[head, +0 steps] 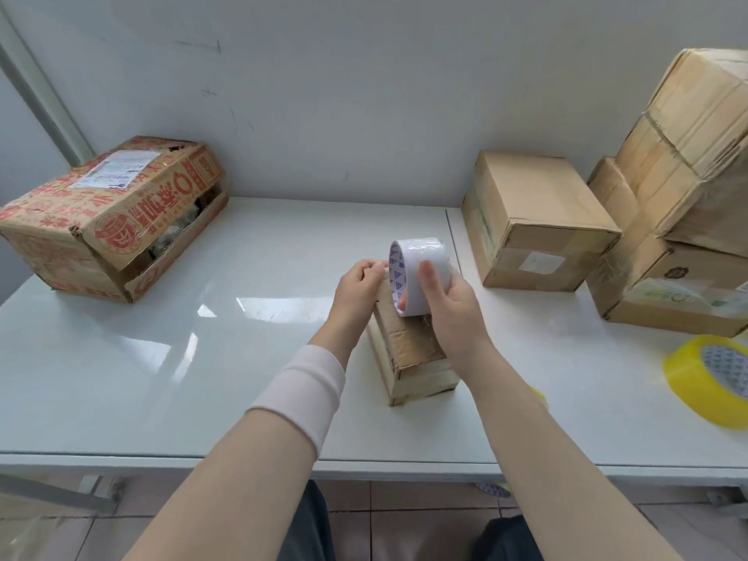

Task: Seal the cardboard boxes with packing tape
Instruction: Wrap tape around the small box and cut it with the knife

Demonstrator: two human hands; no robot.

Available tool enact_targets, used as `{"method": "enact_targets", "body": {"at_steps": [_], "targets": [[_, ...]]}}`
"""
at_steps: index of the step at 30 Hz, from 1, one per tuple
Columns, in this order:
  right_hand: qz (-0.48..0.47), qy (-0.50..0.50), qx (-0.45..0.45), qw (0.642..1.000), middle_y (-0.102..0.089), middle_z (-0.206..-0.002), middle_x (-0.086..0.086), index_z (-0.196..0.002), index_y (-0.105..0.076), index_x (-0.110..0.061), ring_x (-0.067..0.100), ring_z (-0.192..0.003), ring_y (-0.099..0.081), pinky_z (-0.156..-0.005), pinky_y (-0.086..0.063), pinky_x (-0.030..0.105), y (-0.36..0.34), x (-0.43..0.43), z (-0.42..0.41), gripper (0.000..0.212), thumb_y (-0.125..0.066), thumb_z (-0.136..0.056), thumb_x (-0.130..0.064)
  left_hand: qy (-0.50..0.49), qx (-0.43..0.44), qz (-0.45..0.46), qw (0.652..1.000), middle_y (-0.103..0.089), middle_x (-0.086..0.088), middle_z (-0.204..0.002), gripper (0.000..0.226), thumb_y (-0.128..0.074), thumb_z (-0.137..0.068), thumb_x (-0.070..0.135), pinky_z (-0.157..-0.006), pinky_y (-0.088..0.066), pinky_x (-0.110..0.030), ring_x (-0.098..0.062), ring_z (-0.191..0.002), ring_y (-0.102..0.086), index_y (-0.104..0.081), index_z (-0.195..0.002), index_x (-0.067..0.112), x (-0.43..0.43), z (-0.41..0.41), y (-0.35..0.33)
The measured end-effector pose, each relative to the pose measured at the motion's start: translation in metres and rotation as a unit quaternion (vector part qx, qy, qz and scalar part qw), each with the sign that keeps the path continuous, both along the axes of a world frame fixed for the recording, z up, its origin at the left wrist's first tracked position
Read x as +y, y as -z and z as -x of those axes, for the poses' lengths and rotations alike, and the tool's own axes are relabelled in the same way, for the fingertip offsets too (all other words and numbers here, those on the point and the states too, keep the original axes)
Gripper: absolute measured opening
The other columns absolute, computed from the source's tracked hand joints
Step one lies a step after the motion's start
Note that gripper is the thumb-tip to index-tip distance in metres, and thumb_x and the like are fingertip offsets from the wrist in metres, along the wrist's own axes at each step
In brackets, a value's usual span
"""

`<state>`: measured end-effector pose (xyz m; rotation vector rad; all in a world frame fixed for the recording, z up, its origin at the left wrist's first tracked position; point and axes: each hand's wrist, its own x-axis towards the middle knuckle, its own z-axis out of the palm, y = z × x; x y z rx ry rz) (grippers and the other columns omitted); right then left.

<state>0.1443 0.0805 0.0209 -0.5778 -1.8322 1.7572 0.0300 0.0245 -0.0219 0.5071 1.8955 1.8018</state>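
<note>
On the table (202, 358), left the big red box (109, 212) at the far left gaping and seemingly untaped, and the brown boxes (538, 220) at the right taped shut. Held the tape roll (421, 277) at the far end of the small box (409, 358) in the middle, right hand (457, 313) curled round it, left hand (360, 289) pinching the tape end.

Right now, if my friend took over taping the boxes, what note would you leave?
Right hand grips the white tape roll above the small box on the table.
Left hand pinches the roll's edge, seemingly at the tape end.
Yellow tape roll lies far right.
Done: stacked boxes at right look taped.
Left: tape the small box; the red-printed box at left gapes open.
</note>
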Motion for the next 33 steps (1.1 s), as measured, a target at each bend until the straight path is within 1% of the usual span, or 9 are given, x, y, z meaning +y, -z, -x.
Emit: {"method": "enact_targets", "body": {"at_steps": [3,6,10,13,16,20,27,30,33], "targets": [[-0.017,-0.008,-0.001,1.0,-0.067,-0.074,-0.004,-0.092,-0.06,-0.019,0.007,-0.068,-0.063,-0.067,-0.051,0.02,0.005,0.004,-0.007,0.036,-0.052,-0.076,-0.05,-0.01,-0.002,-0.005,1.0,-0.057,0.004,-0.071,0.028,-0.044,-0.098,0.017,-0.064,-0.042,-0.024,-0.011,-0.066,-0.053,-0.056,-0.074,0.022,0.005,0.002,0.004],[-0.026,0.032,-0.002,0.999,-0.065,-0.071,-0.005,-0.084,-0.06,-0.016,0.011,-0.066,-0.061,-0.067,-0.051,0.035,0.0,0.003,-0.015,0.041,-0.057,-0.072,-0.054,-0.017,-0.001,0.002,1.0,-0.053,0.0,-0.074,0.029,-0.042,-0.099,0.017,-0.071,-0.04,-0.03,-0.019,-0.074,-0.049,-0.055,-0.073,0.023,0.009,0.002,0.004],[-0.056,0.055,0.027,0.997,-0.066,-0.065,-0.014,-0.081,-0.057,-0.016,-0.003,-0.059,-0.059,-0.054,-0.045,0.01,0.005,-0.008,-0.04,0.036,-0.054,-0.083,-0.052,-0.009,0.006,0.011,1.0,-0.051,0.0,-0.075,0.031,-0.04,-0.099,0.018,-0.066,-0.037,-0.028,-0.016,-0.072,-0.046,-0.057,-0.074,0.025,0.01,0.005,0.006],[-0.042,0.02,0.006,0.999,-0.068,-0.076,-0.004,-0.093,-0.054,-0.016,0.008,-0.073,-0.065,-0.065,-0.051,0.02,0.008,-0.013,-0.047,0.027,-0.054,-0.088,-0.043,-0.011,0.012,0.019,1.0,-0.052,0.003,-0.073,0.031,-0.04,-0.1,0.019,-0.064,-0.038,-0.027,-0.014,-0.069,-0.046,-0.057,-0.075,0.025,0.012,0.004,0.005],[-0.06,0.034,-0.027,0.997,-0.068,-0.074,-0.001,-0.089,-0.056,-0.017,0.012,-0.072,-0.065,-0.069,-0.053,0.03,-0.001,-0.016,-0.047,0.032,-0.055,-0.075,-0.046,-0.018,0.016,0.025,0.999,-0.054,0.005,-0.075,0.031,-0.039,-0.1,0.018,-0.067,-0.04,-0.026,-0.013,-0.072,-0.048,-0.056,-0.075,0.025,0.011,0.003,0.003],[-0.068,0.074,-0.03,0.995,-0.069,-0.066,-0.007,-0.082,-0.061,-0.021,0.004,-0.059,-0.066,-0.05,-0.045,0.012,-0.014,-0.026,-0.072,0.038,-0.057,-0.068,-0.056,-0.016,0.024,0.029,0.999,-0.059,0.006,-0.08,0.032,-0.038,-0.1,0.018,-0.075,-0.043,-0.028,-0.015,-0.079,-0.054,-0.058,-0.076,0.021,0.012,0.002,0.003],[-0.065,0.095,-0.158,0.981,-0.065,-0.061,0.002,-0.071,-0.063,-0.014,0.011,-0.052,-0.059,-0.047,-0.044,0.019,-0.027,-0.04,-0.111,0.059,-0.045,-0.058,-0.069,-0.011,0.024,0.047,0.999,-0.06,0.003,-0.083,0.03,-0.037,-0.1,0.018,-0.073,-0.041,-0.028,-0.014,-0.077,-0.052,-0.059,-0.079,0.017,0.017,-0.01,0.006],[-0.019,0.049,-0.23,0.972,-0.062,-0.051,0.004,-0.068,-0.065,-0.011,0.011,-0.042,-0.057,-0.044,-0.045,0.019,-0.011,-0.063,-0.136,0.047,-0.055,-0.07,-0.057,-0.059,0.036,0.061,0.996,-0.06,-0.006,-0.099,0.026,-0.035,-0.1,0.017,-0.08,-0.039,-0.029,-0.019,-0.09,-0.052,-0.059,-0.095,0.01,0.022,-0.004,0.0],[-0.019,0.098,-0.245,0.964,-0.063,-0.054,0.001,-0.074,-0.061,-0.016,0.003,-0.043,-0.058,-0.04,-0.04,0.01,0.01,-0.061,-0.147,0.039,-0.05,-0.074,-0.053,-0.046,0.065,0.077,0.994,-0.062,-0.007,-0.105,0.027,-0.036,-0.1,0.018,-0.079,-0.038,-0.028,-0.018,-0.092,-0.051,-0.06,-0.099,0.007,0.023,-0.001,-0.002]]}}
